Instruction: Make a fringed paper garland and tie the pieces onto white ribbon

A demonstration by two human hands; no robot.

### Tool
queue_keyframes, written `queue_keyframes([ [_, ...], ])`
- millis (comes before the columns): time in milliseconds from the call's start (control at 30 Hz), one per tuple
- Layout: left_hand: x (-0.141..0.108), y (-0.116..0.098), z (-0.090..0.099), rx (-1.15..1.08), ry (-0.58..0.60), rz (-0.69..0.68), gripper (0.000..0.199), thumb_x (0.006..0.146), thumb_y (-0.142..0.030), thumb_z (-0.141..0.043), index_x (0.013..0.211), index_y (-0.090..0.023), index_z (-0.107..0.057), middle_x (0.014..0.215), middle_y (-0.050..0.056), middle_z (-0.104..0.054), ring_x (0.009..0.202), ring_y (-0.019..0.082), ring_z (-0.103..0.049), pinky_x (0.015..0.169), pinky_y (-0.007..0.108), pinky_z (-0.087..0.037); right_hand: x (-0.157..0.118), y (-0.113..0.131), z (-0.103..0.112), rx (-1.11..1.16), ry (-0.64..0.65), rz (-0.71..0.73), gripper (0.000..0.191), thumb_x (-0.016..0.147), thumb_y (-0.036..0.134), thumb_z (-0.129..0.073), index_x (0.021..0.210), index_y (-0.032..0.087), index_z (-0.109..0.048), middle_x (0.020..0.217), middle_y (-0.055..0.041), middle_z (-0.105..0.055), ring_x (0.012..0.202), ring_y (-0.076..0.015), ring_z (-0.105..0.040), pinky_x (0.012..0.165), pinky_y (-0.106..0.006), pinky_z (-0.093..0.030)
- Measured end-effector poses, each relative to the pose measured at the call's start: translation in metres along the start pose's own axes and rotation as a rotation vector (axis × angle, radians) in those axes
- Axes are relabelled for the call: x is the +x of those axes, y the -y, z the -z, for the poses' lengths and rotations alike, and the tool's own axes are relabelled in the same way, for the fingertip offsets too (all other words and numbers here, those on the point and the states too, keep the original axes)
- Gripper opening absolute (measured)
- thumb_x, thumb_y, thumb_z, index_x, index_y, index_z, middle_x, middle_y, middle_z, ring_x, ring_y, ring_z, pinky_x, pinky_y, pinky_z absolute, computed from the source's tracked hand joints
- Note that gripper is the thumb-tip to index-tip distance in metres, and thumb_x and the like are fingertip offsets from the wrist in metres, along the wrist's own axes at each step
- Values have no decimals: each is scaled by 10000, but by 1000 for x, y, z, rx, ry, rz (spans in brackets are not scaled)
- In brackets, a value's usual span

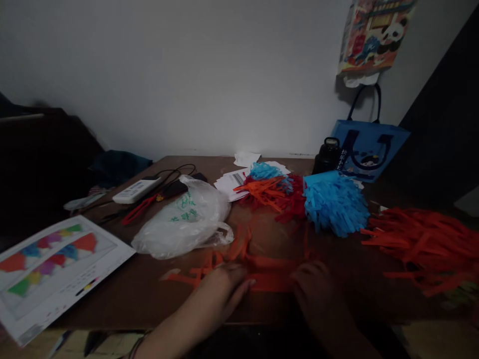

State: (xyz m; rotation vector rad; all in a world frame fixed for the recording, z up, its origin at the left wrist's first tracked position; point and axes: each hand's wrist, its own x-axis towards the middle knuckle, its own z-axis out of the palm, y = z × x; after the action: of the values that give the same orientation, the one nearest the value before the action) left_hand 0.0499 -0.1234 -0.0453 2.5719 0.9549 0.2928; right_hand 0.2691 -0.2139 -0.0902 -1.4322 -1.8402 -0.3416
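Note:
An orange fringed strip (272, 280), perhaps tissue paper, lies near the table's front edge, its loose ends trailing to the left and away from me. At its left end is my left hand (229, 285), fingers curled over the strip and thumb pressed along it. My right hand (313, 285) pinches the other end; its fingertips are dim and blurred. Between the hands the strip forms a flat band. Farther back sits a blue fringed bundle (335, 202), beside a pile of orange fringe (271, 192) with red and blue strands.
A crumpled plastic bag (187, 219) lies left of centre, near a white power strip (136, 190). A printed sheet (56, 274) overhangs the left edge. More orange fringe (426, 244) lies right. A black bottle (327, 157) and blue tote bag (368, 149) stand at the back right.

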Motion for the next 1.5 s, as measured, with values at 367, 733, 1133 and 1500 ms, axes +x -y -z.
queue_keyframes([
  [367,31,-8,0,330,81,153,285,934,-197,-424,1103,-117,-640,882,168,-758,861,332,-714,848,490,-476,15,-6,-13,-339,258,-219,114,851,138,-571,770,189,-633,684,-53,-647,670,-254,-575,686,-399,-326],
  [733,32,-7,-3,358,65,144,226,940,-186,-447,1056,-140,-636,867,127,-749,836,306,-701,822,466,-463,10,12,-17,14,155,206,211,891,39,-464,853,155,-636,811,-63,-646,772,-197,-554,786,-377,-404],
  [1133,0,-7,-23,218,-190,-407,119,923,-161,-559,816,-190,-600,806,-8,-650,800,191,-533,929,397,-275,1,16,-6,164,203,83,170,862,65,-498,939,160,-615,880,-56,-642,817,-213,-525,772,-367,-383],
  [1500,-5,4,-14,122,-1,-13,220,963,-194,-456,892,-184,-664,960,61,-695,913,243,-601,856,411,-333,-8,-11,-11,-83,113,49,272,922,78,-412,727,188,-567,708,-27,-587,706,-201,-480,759,-374,-308],
])
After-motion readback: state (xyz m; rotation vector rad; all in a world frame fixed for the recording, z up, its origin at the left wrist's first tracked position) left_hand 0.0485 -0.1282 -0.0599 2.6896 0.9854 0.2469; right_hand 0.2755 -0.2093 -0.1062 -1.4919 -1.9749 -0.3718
